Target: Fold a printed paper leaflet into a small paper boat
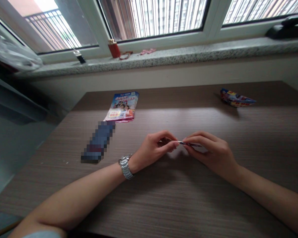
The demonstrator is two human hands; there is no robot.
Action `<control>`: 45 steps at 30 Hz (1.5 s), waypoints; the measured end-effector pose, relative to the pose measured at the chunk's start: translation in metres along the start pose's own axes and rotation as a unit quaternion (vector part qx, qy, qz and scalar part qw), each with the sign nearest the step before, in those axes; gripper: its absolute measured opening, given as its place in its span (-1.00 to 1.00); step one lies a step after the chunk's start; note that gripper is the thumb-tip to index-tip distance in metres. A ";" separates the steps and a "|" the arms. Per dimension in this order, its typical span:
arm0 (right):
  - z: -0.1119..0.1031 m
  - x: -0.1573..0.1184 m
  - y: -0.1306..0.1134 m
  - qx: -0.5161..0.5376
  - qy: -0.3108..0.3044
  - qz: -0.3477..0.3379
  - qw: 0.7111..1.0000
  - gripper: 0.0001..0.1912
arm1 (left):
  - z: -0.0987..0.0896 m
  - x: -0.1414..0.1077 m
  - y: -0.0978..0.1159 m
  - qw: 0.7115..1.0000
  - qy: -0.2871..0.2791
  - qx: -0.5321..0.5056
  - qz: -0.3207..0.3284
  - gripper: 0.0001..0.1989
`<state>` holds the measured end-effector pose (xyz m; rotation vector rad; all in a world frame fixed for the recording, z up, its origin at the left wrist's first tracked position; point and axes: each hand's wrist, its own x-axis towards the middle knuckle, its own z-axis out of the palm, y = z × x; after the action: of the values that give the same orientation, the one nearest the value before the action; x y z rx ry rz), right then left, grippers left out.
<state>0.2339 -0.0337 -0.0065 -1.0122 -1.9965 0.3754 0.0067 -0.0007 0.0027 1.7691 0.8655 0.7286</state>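
Note:
Both my hands pinch a thin piece of folded printed paper (194, 144), held nearly edge-on above the wooden table (149, 205). My left hand (157, 148), with a metal watch (125, 167) on its wrist, grips the left end between thumb and fingertips. On the paper's other side, my right hand (210, 150) is closed with thumb below and fingers above. The fingers hide much of the paper, so its full shape cannot be told. A stack of colourful flyers (123, 107) lies at the back left. At the back right stands a folded paper shape (236, 98) with similar print.
Left of my left hand lies a pixelated dark rectangular object (98, 142). Beyond the table runs a stone windowsill (183, 56) holding a red container (114, 49), a small black-and-clear item (79, 57), pink pieces (148, 51) and a black object (288, 28).

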 end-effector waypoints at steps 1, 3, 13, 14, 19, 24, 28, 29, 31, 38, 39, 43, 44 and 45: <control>0.000 0.000 -0.001 0.010 -0.007 0.020 1.000 -0.88 | -0.001 -0.001 0.001 0.999 -0.001 0.047 0.019 -0.72; -0.001 0.001 -0.002 0.024 -0.022 0.049 0.998 -0.92 | -0.002 -0.001 0.003 0.988 0.002 0.137 0.064 -0.76; -0.002 0.000 -0.001 0.057 -0.055 0.081 0.994 -0.95 | 0.003 0.001 -0.001 0.957 0.042 0.227 0.177 -0.86; -0.002 0.000 -0.001 0.060 -0.057 0.081 0.993 -0.95 | 0.004 0.001 -0.001 0.957 0.036 0.227 0.175 -0.86; -0.001 0.001 -0.002 0.067 -0.057 0.080 0.993 -0.95 | 0.003 -0.001 0.003 0.964 0.020 0.208 0.163 -0.86; -0.002 0.002 -0.003 0.070 -0.060 0.073 0.993 -0.94 | 0.003 -0.001 0.005 0.964 0.001 0.213 0.160 -0.86; -0.004 0.003 -0.004 0.070 -0.062 0.062 0.994 -0.91 | 0.002 -0.001 0.005 0.959 0.001 0.218 0.181 -0.88; -0.004 0.004 -0.004 0.068 -0.061 0.061 0.994 -0.91 | 0.002 -0.001 0.004 0.959 0.001 0.218 0.182 -0.87; -0.004 0.005 -0.004 0.063 -0.060 0.065 0.994 -0.91 | 0.002 -0.001 0.004 0.959 0.002 0.220 0.180 -0.87; -0.001 0.005 -0.001 0.069 -0.028 0.061 0.995 -0.89 | 0.000 0.000 0.003 0.958 0.012 0.230 0.169 -0.86; -0.001 0.005 -0.001 0.068 -0.026 0.062 0.995 -0.88 | 0.000 0.001 0.003 0.958 0.014 0.230 0.169 -0.86; 0.000 0.004 0.001 0.063 -0.028 0.068 0.995 -0.87 | -0.001 0.001 0.003 0.958 0.015 0.230 0.173 -0.87; 0.000 0.003 0.001 0.063 -0.030 0.068 0.995 -0.87 | -0.001 0.001 0.003 0.957 0.014 0.232 0.174 -0.86; 0.000 0.003 0.002 0.063 -0.032 0.068 0.995 -0.87 | -0.001 0.001 0.003 0.956 0.013 0.233 0.175 -0.86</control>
<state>0.2340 -0.0304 -0.0057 -1.0697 -1.9387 0.6073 0.0071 -0.0006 0.0057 2.3812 0.7927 0.8195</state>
